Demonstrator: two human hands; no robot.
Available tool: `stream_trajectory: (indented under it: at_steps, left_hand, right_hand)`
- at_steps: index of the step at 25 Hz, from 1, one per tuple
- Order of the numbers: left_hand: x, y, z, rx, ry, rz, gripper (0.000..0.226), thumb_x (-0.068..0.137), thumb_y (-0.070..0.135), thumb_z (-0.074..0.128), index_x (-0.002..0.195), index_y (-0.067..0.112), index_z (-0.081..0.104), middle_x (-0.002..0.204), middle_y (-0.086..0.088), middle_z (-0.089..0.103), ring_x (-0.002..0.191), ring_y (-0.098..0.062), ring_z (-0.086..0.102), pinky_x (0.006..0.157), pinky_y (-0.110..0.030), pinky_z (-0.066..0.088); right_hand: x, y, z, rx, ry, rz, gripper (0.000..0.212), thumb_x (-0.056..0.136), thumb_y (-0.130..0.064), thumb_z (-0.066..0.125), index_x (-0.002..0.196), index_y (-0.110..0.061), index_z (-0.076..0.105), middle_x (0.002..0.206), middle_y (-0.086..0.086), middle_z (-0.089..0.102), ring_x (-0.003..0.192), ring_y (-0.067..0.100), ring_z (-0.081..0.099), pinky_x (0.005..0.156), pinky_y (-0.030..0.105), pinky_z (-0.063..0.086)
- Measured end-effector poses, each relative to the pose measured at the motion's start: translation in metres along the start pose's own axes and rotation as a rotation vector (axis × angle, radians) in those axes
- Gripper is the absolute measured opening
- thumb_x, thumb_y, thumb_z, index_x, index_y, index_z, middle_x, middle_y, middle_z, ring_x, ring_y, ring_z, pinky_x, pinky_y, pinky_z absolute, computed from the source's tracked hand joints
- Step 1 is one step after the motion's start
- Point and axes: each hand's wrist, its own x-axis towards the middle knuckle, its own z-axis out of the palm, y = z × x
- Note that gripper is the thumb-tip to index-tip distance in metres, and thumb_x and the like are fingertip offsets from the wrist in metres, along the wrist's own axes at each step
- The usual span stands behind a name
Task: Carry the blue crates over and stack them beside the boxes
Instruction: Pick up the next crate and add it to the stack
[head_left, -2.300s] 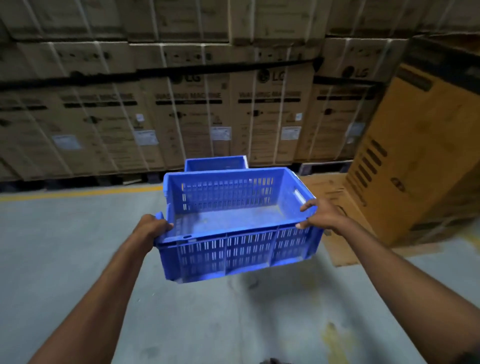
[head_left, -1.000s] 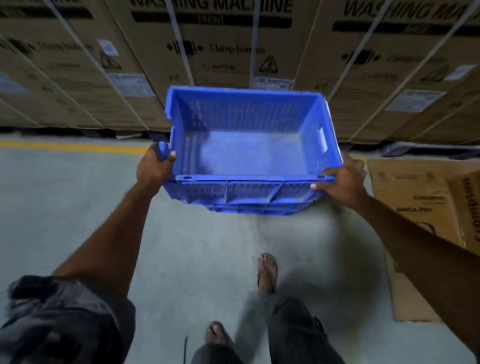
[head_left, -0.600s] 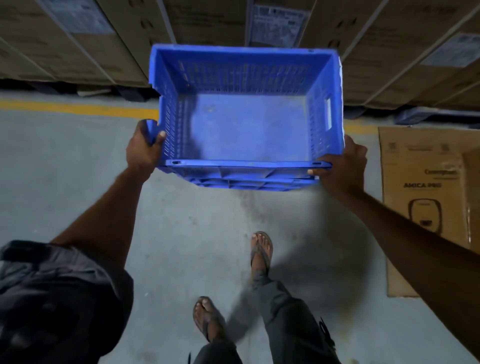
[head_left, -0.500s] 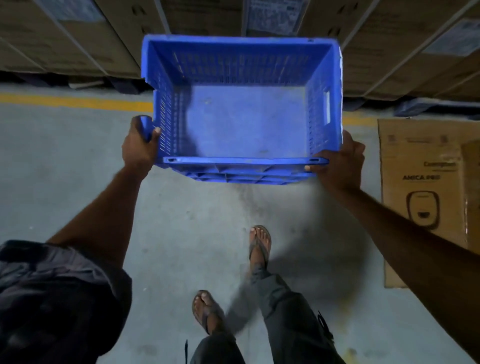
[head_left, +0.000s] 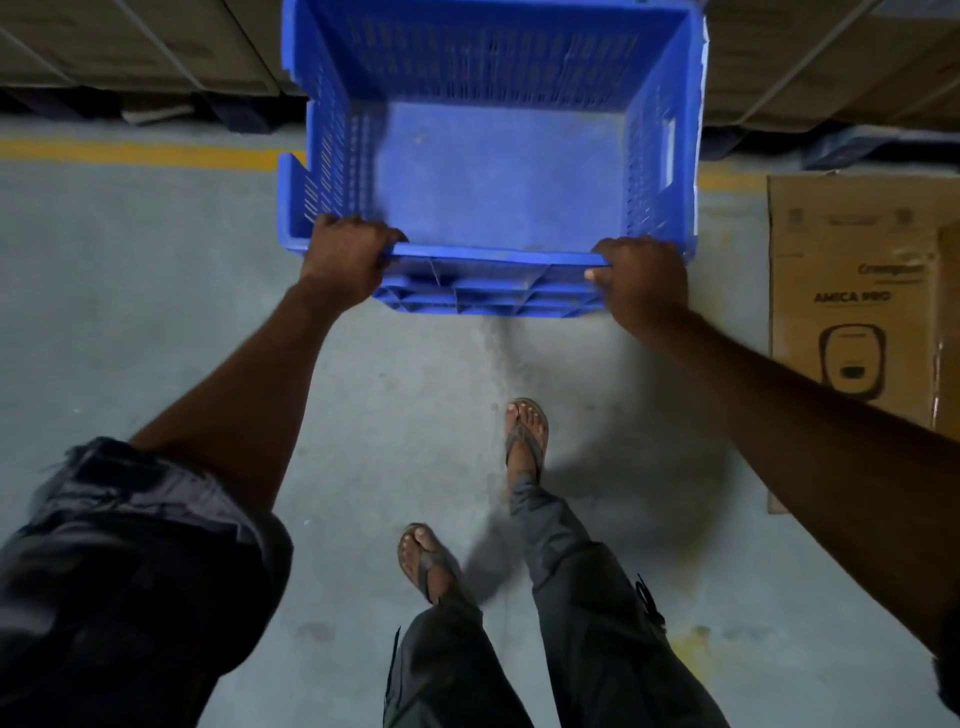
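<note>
An empty blue slotted crate (head_left: 498, 171) fills the upper middle of the head view, close to the row of cardboard boxes (head_left: 130, 47) at the top. My left hand (head_left: 345, 254) grips the left end of its near rim. My right hand (head_left: 641, 283) grips the right end of the same rim. Blue ribbed plastic (head_left: 488, 299) shows just under that rim; whether it is a second crate beneath I cannot tell. The crate's far edge is cut off by the frame's top.
Grey concrete floor (head_left: 156, 312) with a yellow line (head_left: 140, 153) runs along the boxes. A flat cardboard carton (head_left: 857, 291) lies on the floor at the right. My sandalled feet (head_left: 524, 436) stand below the crate.
Both hands have shifted from the crate's side walls to the corners of its near rim. The crate has moved forward toward the boxes and sits higher in view.
</note>
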Motion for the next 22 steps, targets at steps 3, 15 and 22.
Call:
stream_trajectory:
  at_steps: [3,15,22]
  left_hand:
    - [0.001,0.01,-0.005,0.005,-0.055,-0.06,0.023,0.088,0.022,0.064,0.11,0.023,0.069,0.096,-0.014,0.072,0.093,-0.038,0.067,0.088,-0.044,0.044]
    - [0.003,0.018,-0.013,0.002,-0.055,-0.052,0.017,0.085,0.021,0.067,0.102,0.017,0.071,0.089,-0.018,0.07,0.087,-0.043,0.065,0.073,-0.044,0.05]
    - [0.002,0.027,-0.022,-0.01,0.002,-0.008,0.026,0.081,0.015,0.064,0.107,0.015,0.069,0.091,-0.019,0.07,0.089,-0.044,0.064,0.071,-0.044,0.047]
  right_hand:
    - [0.003,0.009,0.003,0.099,-0.047,-0.042,0.02,0.091,-0.03,0.063,0.1,-0.013,0.067,0.093,0.017,0.069,0.093,0.039,0.059,0.081,0.046,0.048]
    - [0.009,0.027,-0.013,0.157,-0.176,-0.134,0.022,0.094,-0.033,0.058,0.109,-0.017,0.063,0.098,0.022,0.065,0.1,0.039,0.059,0.082,0.044,0.048]
    - [0.008,0.033,-0.018,0.057,-0.089,-0.175,0.019,0.096,-0.033,0.055,0.102,-0.015,0.058,0.094,0.02,0.066,0.093,0.041,0.059,0.077,0.048,0.051]
